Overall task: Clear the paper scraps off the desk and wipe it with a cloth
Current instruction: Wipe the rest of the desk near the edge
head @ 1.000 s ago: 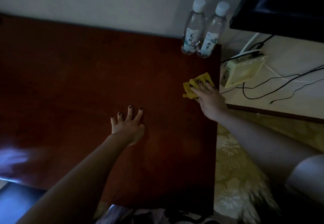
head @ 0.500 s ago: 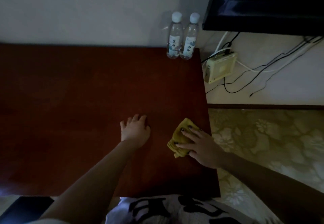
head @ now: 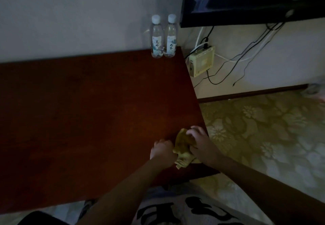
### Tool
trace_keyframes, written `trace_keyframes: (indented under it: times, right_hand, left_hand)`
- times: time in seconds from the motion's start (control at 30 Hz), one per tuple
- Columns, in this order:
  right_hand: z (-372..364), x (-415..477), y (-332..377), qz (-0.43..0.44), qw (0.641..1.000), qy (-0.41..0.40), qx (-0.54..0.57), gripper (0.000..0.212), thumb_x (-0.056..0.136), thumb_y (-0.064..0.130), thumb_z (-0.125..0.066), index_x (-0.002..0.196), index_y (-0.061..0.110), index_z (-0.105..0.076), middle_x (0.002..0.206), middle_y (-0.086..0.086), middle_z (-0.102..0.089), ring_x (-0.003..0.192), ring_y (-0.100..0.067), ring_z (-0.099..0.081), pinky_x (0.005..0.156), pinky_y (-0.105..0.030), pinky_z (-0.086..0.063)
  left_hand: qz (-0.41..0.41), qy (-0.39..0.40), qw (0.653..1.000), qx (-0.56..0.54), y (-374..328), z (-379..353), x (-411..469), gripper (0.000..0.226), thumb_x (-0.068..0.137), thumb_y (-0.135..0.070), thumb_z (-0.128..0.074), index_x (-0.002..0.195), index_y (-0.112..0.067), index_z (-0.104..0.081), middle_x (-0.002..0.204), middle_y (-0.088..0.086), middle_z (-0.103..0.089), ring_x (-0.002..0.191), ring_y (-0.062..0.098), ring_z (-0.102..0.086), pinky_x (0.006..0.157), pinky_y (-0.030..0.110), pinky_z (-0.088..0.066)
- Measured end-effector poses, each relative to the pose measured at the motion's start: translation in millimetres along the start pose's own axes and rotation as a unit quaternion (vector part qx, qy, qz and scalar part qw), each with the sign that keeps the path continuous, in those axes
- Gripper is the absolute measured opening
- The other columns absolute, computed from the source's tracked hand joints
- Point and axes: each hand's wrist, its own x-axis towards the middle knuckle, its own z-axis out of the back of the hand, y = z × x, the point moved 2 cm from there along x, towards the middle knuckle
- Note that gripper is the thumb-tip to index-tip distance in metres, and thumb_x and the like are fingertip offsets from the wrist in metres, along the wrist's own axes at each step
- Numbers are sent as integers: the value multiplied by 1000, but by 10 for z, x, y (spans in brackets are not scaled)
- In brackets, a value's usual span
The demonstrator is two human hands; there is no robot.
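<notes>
Head view: the yellow cloth (head: 183,147) is gripped by curled fingers of the left hand (head: 162,151) and right hand (head: 200,142) at the desk (head: 88,110) edge.

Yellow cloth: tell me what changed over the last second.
The right hand dragged the yellow cloth along the right edge of the desk, from near the water bottles to the near corner, and now bunches it. The left hand left its flat rest mid-desk and curls onto the cloth's left side. Bottles stayed put.

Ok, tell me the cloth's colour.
Mustard yellow. The cloth shows in the head view, the only one, though dimly lit.
</notes>
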Motion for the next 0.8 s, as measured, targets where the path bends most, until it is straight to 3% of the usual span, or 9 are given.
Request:
trace_keyframes:
  times: [0.13, 0.23, 0.37, 0.43, 0.47, 0.53, 0.63, 0.73, 0.8]
  right_hand:
    - [-64, 28, 18, -78, 997, -3, 20, 61, 89, 25, -53, 144, 20, -27, 138, -8, -39, 123, -23, -44, 101, -39, -39]
    - [-81, 48, -18, -121, 992, -28, -25, 53, 90, 25, -53, 139, 19, -35, 130, -7, -48, 117, -22, -48, 100, -36, -39]
    - [-61, 35, -118, -172, 983, -69, -2, 24, 82, 20, -60, 105, 19, -60, 102, -1, -59, 96, -18, -55, 82, -31, -47]
    - [38, -74, -195, -184, 972, -133, 62, 9, 76, 17, -63, 82, 22, -59, 81, 7, -54, 82, -16, -56, 69, -27, -46]
    - [127, -161, -237, -187, 964, -160, 104, 13, 75, 15, -64, 76, 24, -56, 74, 13, -49, 76, -12, -54, 65, -21, -42]
    - [361, -357, -389, -178, 944, -183, 209, 26, 78, 6, -66, 74, 29, -52, 73, 18, -46, 71, 0, -50, 63, -8, -36]
    - [769, -673, -831, -154, 916, -198, 312, 33, 79, -1, -65, 73, 29, -54, 75, 14, -54, 73, -1, -52, 69, -19, -39]
    - [1261, -996, -1441, -148, 910, -262, 286, 20, 81, -1, -64, 83, 18, -56, 73, 9, -54, 71, -7, -52, 69, -18, -39]
    - [1659, -1219, -1903, -138, 901, -303, 277, 24, 83, -1, -63, 84, 22, -56, 74, 8, -55, 72, -9, -53, 67, -21, -39]
  left_hand:
    - [-58, -31, 998, 11, -85, 44, -92, 29, 93, -21, -48, 121, -13, -51, 127, 7, -51, 120, 25, -44, 97, 38, -44]
    - [-80, -21, 997, 6, -157, 69, -63, 31, 93, -21, -47, 122, -11, -46, 120, 9, -56, 110, 26, -55, 91, 37, -48]
    - [-137, -29, 990, 24, -268, 101, 130, 20, 92, -17, -46, 112, -15, -46, 102, 8, -64, 88, 25, -64, 77, 38, -54]
    - [-164, -27, 986, -3, -404, 128, 233, 17, 91, -13, -47, 108, -17, -46, 94, 6, -65, 82, 24, -65, 71, 39, -54]
    - [-175, -24, 984, -26, -513, 145, 266, 18, 91, -13, -47, 108, -18, -47, 91, 3, -65, 81, 23, -65, 70, 38, -54]
    - [-203, -23, 977, -58, -804, 185, 315, 18, 91, -16, -51, 109, -20, -51, 88, -5, -64, 81, 14, -65, 69, 29, -54]
    - [-265, -12, 963, -44, -1393, 207, 370, 23, 89, -12, -60, 111, -18, -58, 90, -15, -56, 86, 2, -58, 70, 11, -46]
    - [-307, 13, 952, -15, -2189, 148, 479, 24, 86, -5, -60, 106, -19, -59, 87, -13, -57, 88, 8, -58, 76, 23, -51]
    - [-345, 3, 938, 17, -2826, 37, 606, 25, 84, -6, -61, 99, -26, -57, 79, -16, -56, 81, 10, -59, 72, 28, -51]
